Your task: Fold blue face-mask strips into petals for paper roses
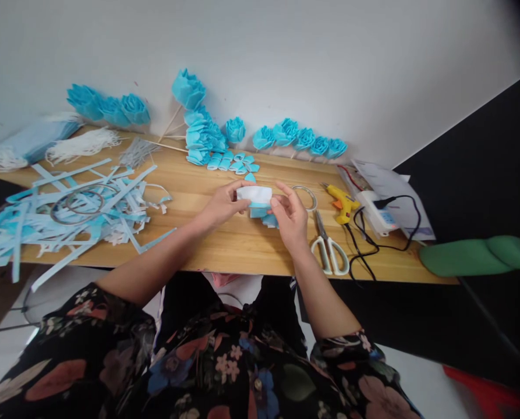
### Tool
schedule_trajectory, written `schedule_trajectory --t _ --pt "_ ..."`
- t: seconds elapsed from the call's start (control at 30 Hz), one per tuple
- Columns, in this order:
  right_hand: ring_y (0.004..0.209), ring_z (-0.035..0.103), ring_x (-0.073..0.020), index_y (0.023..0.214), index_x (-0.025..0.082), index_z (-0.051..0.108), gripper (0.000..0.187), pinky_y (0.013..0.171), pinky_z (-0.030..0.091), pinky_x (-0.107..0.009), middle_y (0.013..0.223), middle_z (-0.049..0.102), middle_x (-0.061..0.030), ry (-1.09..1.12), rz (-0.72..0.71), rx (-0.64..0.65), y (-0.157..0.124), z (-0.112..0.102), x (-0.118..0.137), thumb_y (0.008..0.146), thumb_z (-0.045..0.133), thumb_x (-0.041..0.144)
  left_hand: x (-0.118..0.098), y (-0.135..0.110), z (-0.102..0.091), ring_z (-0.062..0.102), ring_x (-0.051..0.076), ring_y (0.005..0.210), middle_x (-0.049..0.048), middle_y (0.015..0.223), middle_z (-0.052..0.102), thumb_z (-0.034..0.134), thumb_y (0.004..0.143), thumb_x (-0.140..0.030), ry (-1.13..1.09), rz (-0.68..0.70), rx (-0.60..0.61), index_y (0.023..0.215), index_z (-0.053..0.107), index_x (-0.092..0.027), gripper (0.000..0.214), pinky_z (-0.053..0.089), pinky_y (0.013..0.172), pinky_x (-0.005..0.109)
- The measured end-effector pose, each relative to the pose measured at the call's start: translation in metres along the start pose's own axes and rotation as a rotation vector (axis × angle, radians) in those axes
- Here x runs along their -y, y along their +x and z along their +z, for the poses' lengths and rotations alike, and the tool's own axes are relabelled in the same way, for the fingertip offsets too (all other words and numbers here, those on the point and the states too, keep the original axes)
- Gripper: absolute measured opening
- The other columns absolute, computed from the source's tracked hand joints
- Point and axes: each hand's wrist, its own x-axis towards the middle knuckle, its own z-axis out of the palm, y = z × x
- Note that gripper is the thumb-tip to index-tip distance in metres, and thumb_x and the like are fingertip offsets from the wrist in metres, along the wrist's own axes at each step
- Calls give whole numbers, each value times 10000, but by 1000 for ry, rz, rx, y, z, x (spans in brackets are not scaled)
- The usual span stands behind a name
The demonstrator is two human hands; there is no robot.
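Observation:
Over the front middle of the table, a small rectangular white fabric piece point(254, 194) is held up between my two hands. My left hand point(222, 205) pinches its left end with thumb and fingers. The right end is gripped by my right hand point(292, 216), thumb in front and index finger raised. Just below the white piece are light blue fabric pieces point(264, 216), partly covered by my right fingers; whether they are held or lie on the table I cannot tell. Beyond my hands, several cut blue petals point(232, 162) lie in rows.
Blue fabric flowers point(304, 138) line the wall. Tangled blue and white strips point(89, 212) cover the left side, near white cords point(82, 142). To the right are scissors point(325, 247), a yellow glue gun point(343, 202), a power strip point(377, 214) with black cable, and a green bottle point(464, 256).

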Motion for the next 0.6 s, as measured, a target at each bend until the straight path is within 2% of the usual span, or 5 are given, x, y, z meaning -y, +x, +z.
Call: schedule_trajectory --t 0.07,0.13,0.33,0.47,0.6 --pt "987 694 -218 1422 278 477 624 803 602 -352 1147 709 -88 -23 -15 66 1 -1 -1 881 630 548 1 -1 0 558 98 629 -14 773 643 702 695 -152 16 -4 38 1103 671 -140 409 445 603 222" --pt "947 692 -215 1476 284 413 696 780 602 -353 1152 705 -88 -52 -18 121 1 0 -1 872 646 538 2 -2 1 587 109 706 3 857 673 713 681 -143 25 23 59 1097 679 -147 418 455 648 222" --pt "750 649 -185 1429 292 470 579 677 582 -338 961 701 -40 -96 -7 113 -1 1 1 888 637 418 2 -2 4 578 96 706 11 920 680 736 717 -175 -66 62 22 1195 646 -166 486 462 649 217" --pt "764 648 -192 1418 304 475 556 656 576 -341 963 687 -40 -93 -1 74 0 0 0 892 618 409 3 -2 5 608 108 677 20 892 688 776 774 -335 -178 -25 33 1219 645 -173 491 487 654 241" --pt "794 662 -209 1419 306 475 541 671 586 -363 951 685 -47 -92 -7 51 -1 1 1 902 602 401 4 -5 6 589 110 601 29 719 679 786 787 -412 -66 -122 69 872 719 -135 298 453 617 248"
